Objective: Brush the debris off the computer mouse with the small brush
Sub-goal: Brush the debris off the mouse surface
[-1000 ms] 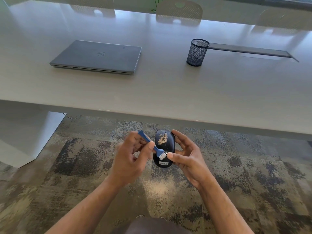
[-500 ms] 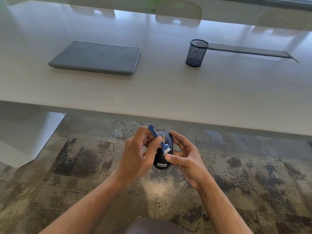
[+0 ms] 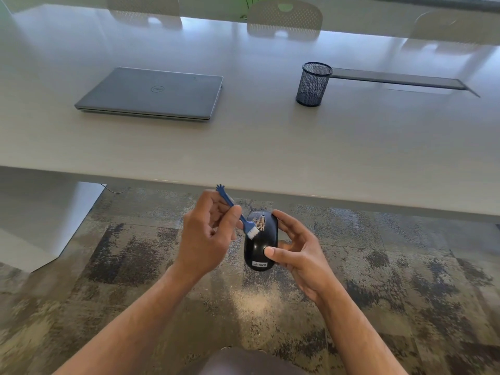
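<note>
**Two hands, one mouse, one brush**

Two hands work below the near edge of the counter (image 3: 243, 147), above a patterned carpet (image 3: 130, 247). The right hand (image 3: 295, 253) holds the black mouse (image 3: 260, 242) in the air: the thumb presses on the rear of its top face, just above the white brand label, and the fingers curl around its far right side. The mouse points away from the person, with its wheel end toward the counter.

The left hand (image 3: 207, 234) pinches the blue handle of the small brush (image 3: 238, 212) between thumb and curled fingers. The handle slants up and left, and its forked tip overlaps the counter edge. The white bristles touch the front left part of the mouse.

Pale debris (image 3: 260, 221) lies around the wheel, just right of the bristles.

On the counter, a closed grey laptop (image 3: 151, 94) lies at the left. A black mesh cup (image 3: 313, 83) stands upright at the right, well apart from the laptop. A dark strip (image 3: 400, 79) is set in the counter behind the cup.
</note>
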The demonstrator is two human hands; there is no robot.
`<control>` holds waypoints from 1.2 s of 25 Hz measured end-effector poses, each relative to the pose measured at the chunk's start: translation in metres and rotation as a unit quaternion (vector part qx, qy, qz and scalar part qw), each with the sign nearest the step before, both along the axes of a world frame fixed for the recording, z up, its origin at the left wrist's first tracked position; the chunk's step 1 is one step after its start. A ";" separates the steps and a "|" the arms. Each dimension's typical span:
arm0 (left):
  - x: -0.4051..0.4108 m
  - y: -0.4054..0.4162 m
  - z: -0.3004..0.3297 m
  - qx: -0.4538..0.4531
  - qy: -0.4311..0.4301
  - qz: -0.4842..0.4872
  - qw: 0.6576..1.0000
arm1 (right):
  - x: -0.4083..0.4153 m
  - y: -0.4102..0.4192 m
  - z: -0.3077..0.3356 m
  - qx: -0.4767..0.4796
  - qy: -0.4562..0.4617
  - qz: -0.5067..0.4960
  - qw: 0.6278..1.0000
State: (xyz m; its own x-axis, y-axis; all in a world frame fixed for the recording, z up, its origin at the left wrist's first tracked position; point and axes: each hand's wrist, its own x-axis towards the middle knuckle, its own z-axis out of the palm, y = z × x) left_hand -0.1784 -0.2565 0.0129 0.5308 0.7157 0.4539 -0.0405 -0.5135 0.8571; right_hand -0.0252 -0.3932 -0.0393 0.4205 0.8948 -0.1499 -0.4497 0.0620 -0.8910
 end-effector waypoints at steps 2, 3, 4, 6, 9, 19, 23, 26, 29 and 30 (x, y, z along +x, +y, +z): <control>0.004 -0.007 0.000 0.010 -0.011 -0.040 0.999 | -0.002 0.002 0.000 0.002 -0.003 0.003 1.000; 0.007 -0.008 -0.002 0.015 -0.011 -0.047 0.999 | -0.003 0.003 0.000 0.003 -0.003 0.005 1.000; 0.008 -0.008 -0.003 0.020 -0.008 -0.045 0.999 | -0.004 0.004 0.001 0.003 -0.003 0.006 1.000; 0.010 -0.003 -0.006 0.034 0.002 -0.024 0.999 | -0.005 0.004 0.000 0.001 -0.007 0.006 1.000; 0.007 0.009 -0.006 0.049 0.024 0.022 0.998 | -0.004 0.002 0.000 -0.001 -0.009 0.005 1.000; 0.016 -0.002 -0.006 0.093 0.000 -0.033 0.995 | -0.007 0.003 0.000 -0.001 -0.011 0.005 1.000; 0.015 0.011 -0.005 0.089 0.022 0.000 0.996 | -0.007 0.002 0.000 -0.005 -0.012 0.002 1.000; 0.010 0.019 -0.006 0.079 0.045 0.016 0.996 | -0.007 0.000 0.000 -0.007 -0.015 0.002 1.000; 0.007 0.020 -0.004 0.053 0.017 0.017 0.998 | -0.008 0.000 -0.001 -0.009 -0.016 -0.002 1.000; 0.007 0.018 -0.002 0.050 0.003 0.002 0.999 | -0.008 0.001 -0.001 -0.008 -0.016 -0.001 1.000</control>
State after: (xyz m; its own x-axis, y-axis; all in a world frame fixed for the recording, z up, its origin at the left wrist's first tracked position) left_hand -0.1712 -0.2388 0.0108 0.5308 0.6692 0.5199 -0.0337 -0.5963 0.8020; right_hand -0.0334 -0.3923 -0.0401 0.4274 0.8915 -0.1505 -0.4204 0.0486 -0.9060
